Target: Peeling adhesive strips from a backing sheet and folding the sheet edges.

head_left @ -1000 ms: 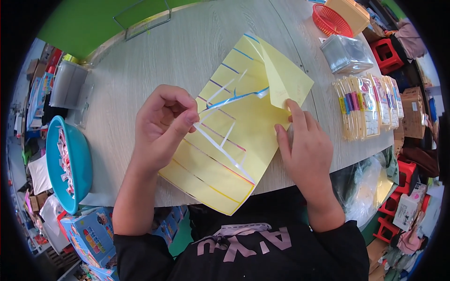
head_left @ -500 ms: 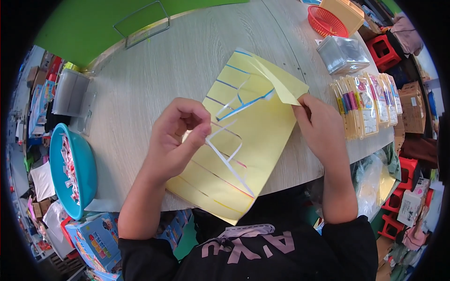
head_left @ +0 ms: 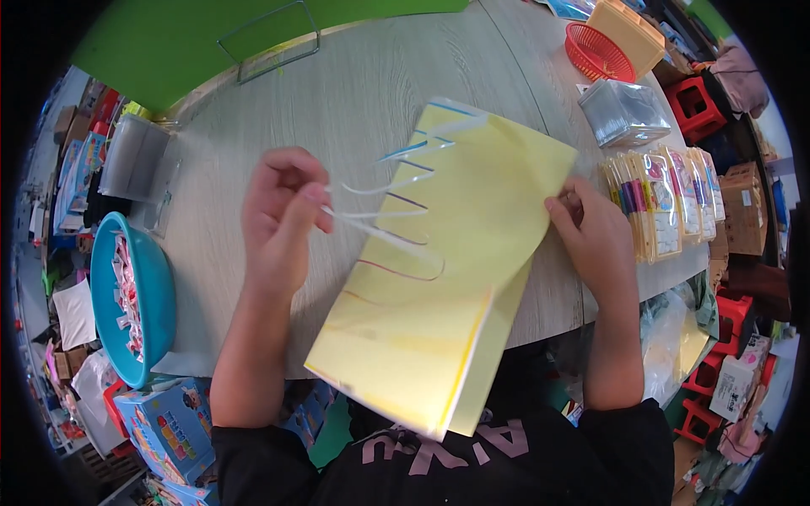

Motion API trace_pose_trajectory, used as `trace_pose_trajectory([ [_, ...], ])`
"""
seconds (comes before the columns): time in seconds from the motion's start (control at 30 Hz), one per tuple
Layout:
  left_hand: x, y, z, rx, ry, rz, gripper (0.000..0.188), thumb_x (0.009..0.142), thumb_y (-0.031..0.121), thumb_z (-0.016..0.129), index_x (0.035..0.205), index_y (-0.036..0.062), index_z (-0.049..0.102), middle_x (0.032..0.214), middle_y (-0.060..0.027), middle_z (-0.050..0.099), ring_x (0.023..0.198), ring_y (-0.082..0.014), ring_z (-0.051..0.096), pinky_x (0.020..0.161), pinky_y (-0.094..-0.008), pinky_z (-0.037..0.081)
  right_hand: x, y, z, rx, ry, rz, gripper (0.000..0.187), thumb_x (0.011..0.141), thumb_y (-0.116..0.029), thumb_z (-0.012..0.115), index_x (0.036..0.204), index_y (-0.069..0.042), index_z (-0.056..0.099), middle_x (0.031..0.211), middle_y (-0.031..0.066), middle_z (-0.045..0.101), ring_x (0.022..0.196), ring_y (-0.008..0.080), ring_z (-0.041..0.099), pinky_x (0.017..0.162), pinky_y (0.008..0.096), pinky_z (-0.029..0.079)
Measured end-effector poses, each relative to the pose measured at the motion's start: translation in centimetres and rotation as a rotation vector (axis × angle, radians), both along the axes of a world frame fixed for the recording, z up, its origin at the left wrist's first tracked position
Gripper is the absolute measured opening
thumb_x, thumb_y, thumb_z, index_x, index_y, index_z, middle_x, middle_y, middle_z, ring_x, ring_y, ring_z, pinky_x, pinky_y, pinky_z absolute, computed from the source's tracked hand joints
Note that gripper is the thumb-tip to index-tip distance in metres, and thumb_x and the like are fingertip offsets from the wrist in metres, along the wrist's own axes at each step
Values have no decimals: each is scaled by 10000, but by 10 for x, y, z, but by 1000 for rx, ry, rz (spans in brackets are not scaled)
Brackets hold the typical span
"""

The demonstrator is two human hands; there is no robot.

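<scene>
A pale wood-grain table (head_left: 202, 202) fills the middle of the view, with a green panel (head_left: 160, 55) along its far left side and a wire frame (head_left: 278, 67) standing there. A turquoise basin (head_left: 159, 291) of small packets sits by the table's left side; on the right are a red plastic basket (head_left: 595, 52), a clear plastic box (head_left: 623, 114) and a row of flat yellow packs (head_left: 650, 207). Red stools (head_left: 697, 108) and cardboard cartons (head_left: 745, 207) crowd the room beyond.

Both bare forearms reach up from black sleeves. The left hand (head_left: 285, 207) is raised, its grip closed, thumb against curled fingers, on the ends of thin white strips (head_left: 378, 216) (motion blur makes it hard to count them). The right hand (head_left: 589, 228) pinches the right edge of a slit yellow sheet (head_left: 481, 223) between thumb and fingers.

The sheet slants between the hands, its lower end past the table's near edge, before the black shirt (head_left: 506, 464). Bare tabletop lies between left hand and basin, and from the sheet's far edge toward the wire frame.
</scene>
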State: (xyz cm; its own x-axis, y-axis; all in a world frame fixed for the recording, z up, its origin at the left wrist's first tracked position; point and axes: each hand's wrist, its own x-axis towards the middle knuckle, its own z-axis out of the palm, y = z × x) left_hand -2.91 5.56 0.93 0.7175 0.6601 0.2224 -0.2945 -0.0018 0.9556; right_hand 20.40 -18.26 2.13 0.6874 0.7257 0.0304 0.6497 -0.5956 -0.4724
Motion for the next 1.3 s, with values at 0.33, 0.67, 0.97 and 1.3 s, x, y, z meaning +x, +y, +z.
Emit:
trace_pose_trajectory([
  [0.33, 5, -21, -2, 99, 58, -238, 141, 937, 1, 554, 1069, 15, 507, 924, -31, 541, 794, -75, 535, 686, -220, 471, -30, 13, 20, 327, -264, 470, 271, 816, -115, 678, 1064, -55, 586, 962, 108, 574, 880, 277, 577, 793, 397, 454],
  [0.67, 10, -29, 4, 1, 56, -157, 164, 980, 59, 511, 1125, 15, 446, 954, -66, 506, 736, -179, 660, 676, -305, 563, -67, 31, -1, 120, -84, 885, 316, 775, -205, 718, 1046, -93, 600, 1126, 104, 562, 1083, 291, 548, 952, 432, 422],
  [0.97, 5, -24, 16, -242, -69, -124, 224, 1005, 92, 474, 1213, 30, 418, 996, -69, 490, 460, -104, 457, 359, -252, 452, -88, 27, -6, 15, -90, 715, 468, 754, -336, 744, 1112, -81, 584, 1255, 147, 487, 1260, 339, 435, 1078, 516, 309],
  [1.3, -10, 8, 46, -174, 44, 129, 192, 1000, 118, 522, 1174, 37, 524, 956, -44, 558, 465, -9, 332, 347, -162, 266, -73, 9, 3, -50, -91, 683, 520, 783, -333, 717, 1226, -110, 561, 1322, 148, 456, 1330, 333, 387, 1109, 539, 270],
])
